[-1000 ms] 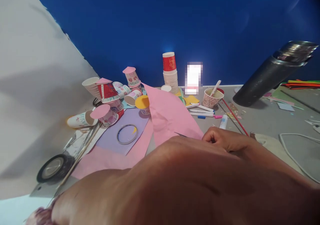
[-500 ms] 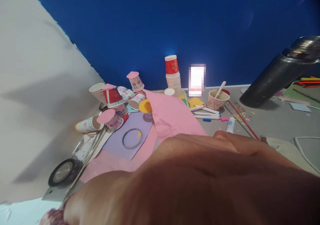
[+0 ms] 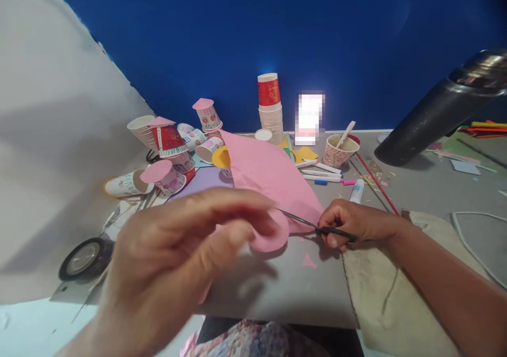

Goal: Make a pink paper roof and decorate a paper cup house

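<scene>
Pink paper (image 3: 273,180) lies between both hands; left hand (image 3: 186,251) pinches its rounded cut edge between thumb and fingers; right hand (image 3: 352,224) is closed around scissors (image 3: 317,226), blades touching the paper.

Scissors (image 3: 317,226) right of paper disc (image 3: 273,233)

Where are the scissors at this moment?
In the head view, the scissors sit right of centre, gripped in the right hand. Their blades point left toward the pink paper circle pinched in the left hand.
</scene>
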{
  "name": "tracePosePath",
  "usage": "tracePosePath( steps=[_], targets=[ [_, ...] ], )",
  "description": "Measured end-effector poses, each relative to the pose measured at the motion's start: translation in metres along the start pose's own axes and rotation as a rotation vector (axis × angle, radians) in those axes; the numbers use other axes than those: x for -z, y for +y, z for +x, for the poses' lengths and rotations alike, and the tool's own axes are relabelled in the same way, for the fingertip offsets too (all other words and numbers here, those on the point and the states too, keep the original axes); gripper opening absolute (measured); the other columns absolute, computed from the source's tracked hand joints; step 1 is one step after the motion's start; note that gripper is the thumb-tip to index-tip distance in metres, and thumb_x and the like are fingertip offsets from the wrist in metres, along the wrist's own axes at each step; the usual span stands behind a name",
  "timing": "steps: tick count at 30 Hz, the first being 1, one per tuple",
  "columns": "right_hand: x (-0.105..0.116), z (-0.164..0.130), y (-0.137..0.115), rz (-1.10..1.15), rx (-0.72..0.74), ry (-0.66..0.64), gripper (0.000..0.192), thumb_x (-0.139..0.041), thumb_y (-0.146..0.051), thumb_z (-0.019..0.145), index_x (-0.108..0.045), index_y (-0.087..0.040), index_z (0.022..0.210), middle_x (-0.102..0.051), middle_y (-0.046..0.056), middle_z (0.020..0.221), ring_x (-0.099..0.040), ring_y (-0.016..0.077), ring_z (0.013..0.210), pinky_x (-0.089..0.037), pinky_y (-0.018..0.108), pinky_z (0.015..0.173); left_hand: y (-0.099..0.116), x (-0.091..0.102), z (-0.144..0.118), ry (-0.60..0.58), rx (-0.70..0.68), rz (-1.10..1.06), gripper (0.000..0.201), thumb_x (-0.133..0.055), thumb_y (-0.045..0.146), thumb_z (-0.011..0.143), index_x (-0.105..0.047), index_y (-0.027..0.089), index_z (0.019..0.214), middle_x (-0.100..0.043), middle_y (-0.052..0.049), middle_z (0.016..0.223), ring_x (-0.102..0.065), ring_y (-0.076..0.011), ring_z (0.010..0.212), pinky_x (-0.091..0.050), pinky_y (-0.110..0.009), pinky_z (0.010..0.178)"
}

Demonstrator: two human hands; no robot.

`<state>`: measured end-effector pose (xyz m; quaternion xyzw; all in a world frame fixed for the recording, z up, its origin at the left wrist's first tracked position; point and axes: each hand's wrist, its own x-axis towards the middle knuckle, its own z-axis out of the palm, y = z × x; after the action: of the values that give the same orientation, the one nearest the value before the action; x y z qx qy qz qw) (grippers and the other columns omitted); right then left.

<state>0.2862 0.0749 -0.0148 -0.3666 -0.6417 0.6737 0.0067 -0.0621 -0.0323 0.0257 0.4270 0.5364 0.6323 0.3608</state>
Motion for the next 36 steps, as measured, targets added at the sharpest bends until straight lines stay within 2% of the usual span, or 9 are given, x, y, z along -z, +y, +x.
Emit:
tracePosePath(
  steps=[3,6,8,10,13,16,24,31,36],
  targets=[
    [0.001,0.000,0.000,-0.009,-0.012,0.007,0.052,-0.088,-0.066,0.072,-0.073,-0.016,0.068,-0.066,0.001,0.060,-0.053,0.0117,0.055,-0.033,0.024,0.051,0.012,-0.020,-0.002,-0.018,0.041,0.199,0.036,-0.087,0.046,0.085,-0.080,0.029,0.115,-0.077,-0.009,0.114,-0.070,-0.0327,0.115,-0.065,-0.043,0.090],
    [0.001,-0.002,0.001,-0.007,-0.007,0.014,0.052,-0.088,-0.067,0.072,-0.076,-0.017,0.071,-0.068,0.001,0.061,-0.055,0.0125,0.055,-0.035,0.025,0.052,-0.003,-0.023,-0.024,0.055,0.199,0.011,0.052,-0.090,0.049,0.080,-0.074,0.028,0.124,-0.075,-0.009,0.121,-0.072,-0.0285,0.110,-0.065,-0.037,0.082],
    [-0.001,-0.002,0.001,0.025,-0.011,0.026,0.052,-0.089,-0.068,0.072,-0.076,-0.017,0.073,-0.068,0.002,0.061,-0.056,0.0131,0.055,-0.036,0.025,0.052,-0.016,-0.026,-0.038,-0.082,0.352,-0.107,0.062,-0.091,0.052,0.077,-0.071,0.022,0.128,-0.074,-0.014,0.125,-0.072,-0.0289,0.107,-0.064,-0.037,0.081],
    [-0.004,-0.002,0.001,0.052,-0.015,0.037,0.054,-0.089,-0.068,0.071,-0.074,-0.017,0.069,-0.067,0.002,0.060,-0.055,0.0131,0.055,-0.036,0.025,0.052,-0.023,-0.035,-0.046,-0.167,0.393,-0.181,0.066,-0.091,0.055,0.077,-0.072,0.018,0.128,-0.075,-0.016,0.124,-0.072,-0.0273,0.103,-0.062,-0.034,0.080],
    [-0.008,-0.001,-0.003,0.071,-0.034,0.045,0.053,-0.090,-0.067,0.069,-0.072,-0.017,0.067,-0.064,0.001,0.056,-0.052,0.0124,0.052,-0.034,0.025,0.049,-0.025,-0.052,-0.043,-0.194,0.373,-0.231,0.059,-0.090,0.054,0.079,-0.075,0.019,0.124,-0.078,-0.012,0.116,-0.071,-0.0240,0.097,-0.059,-0.033,0.085],
    [-0.011,0.000,-0.009,0.084,-0.029,0.046,0.053,-0.093,-0.067,0.065,-0.075,-0.017,0.068,-0.062,0.000,0.054,-0.051,0.0117,0.050,-0.034,0.024,0.047,-0.027,-0.063,-0.033,-0.184,0.357,-0.167,0.042,-0.087,0.054,0.084,-0.080,0.019,0.107,-0.078,-0.006,0.098,-0.069,-0.0204,0.086,-0.055,-0.031,0.080],
    [-0.010,-0.001,-0.012,0.037,-0.046,-0.001,0.065,-0.088,-0.078,0.065,-0.071,-0.016,0.068,-0.065,0.002,0.057,-0.046,0.0094,0.048,-0.028,0.023,0.045,-0.043,-0.063,-0.025,-0.082,0.328,-0.035,0.037,-0.084,0.057,0.085,-0.077,0.021,0.076,-0.072,-0.002,0.072,-0.066,-0.0225,0.080,-0.052,-0.030,0.067],
    [-0.011,0.000,-0.009,0.077,-0.041,-0.031,0.070,-0.085,-0.083,0.065,-0.073,-0.014,0.073,-0.063,0.002,0.058,-0.042,0.0081,0.047,-0.025,0.023,0.044,-0.043,-0.066,-0.024,-0.095,0.344,-0.059,0.037,-0.085,0.056,0.084,-0.077,0.021,0.077,-0.071,-0.001,0.071,-0.067,-0.0224,0.081,-0.053,-0.031,0.070],
    [-0.011,0.001,-0.008,0.079,-0.012,-0.025,0.069,-0.087,-0.081,0.064,-0.075,-0.014,0.072,-0.064,0.003,0.058,-0.046,0.0095,0.049,-0.028,0.022,0.046,-0.043,-0.068,-0.022,-0.095,0.369,-0.099,0.036,-0.086,0.055,0.082,-0.079,0.020,0.082,-0.075,-0.003,0.077,-0.068,-0.0220,0.080,-0.053,-0.031,0.069]
  ],
)
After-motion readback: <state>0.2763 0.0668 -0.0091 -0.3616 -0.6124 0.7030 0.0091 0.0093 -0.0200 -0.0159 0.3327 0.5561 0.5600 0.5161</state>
